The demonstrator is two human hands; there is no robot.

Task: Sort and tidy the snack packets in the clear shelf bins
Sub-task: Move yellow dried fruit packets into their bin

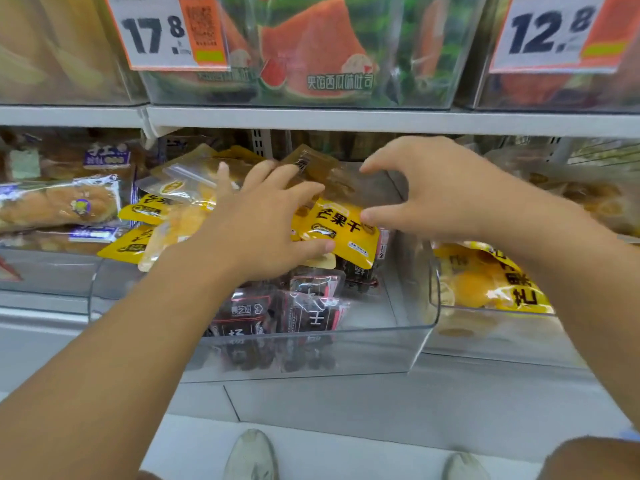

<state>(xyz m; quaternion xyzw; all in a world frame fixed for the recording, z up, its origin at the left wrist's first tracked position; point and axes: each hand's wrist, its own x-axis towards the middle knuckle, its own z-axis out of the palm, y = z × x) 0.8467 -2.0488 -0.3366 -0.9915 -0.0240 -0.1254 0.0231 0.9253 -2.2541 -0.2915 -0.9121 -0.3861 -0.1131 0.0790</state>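
Mid-sort: left hand (263,220), fingers spread flat, is pressing yellow mango packets (341,230) at frame centre inside the clear bin (398,327); right hand (426,188) is hovering, fingers curved apart, holding nothing. Next probably needs gripping the top packet.

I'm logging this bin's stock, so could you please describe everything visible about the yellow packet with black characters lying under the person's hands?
The yellow packet is a glossy, flat plastic pouch with bold black characters and a small white label near its lower edge. It lies tilted atop dark packets in the middle clear bin. The left hand rests on its left side, fingers spread; the right hand's thumb touches its upper right corner.
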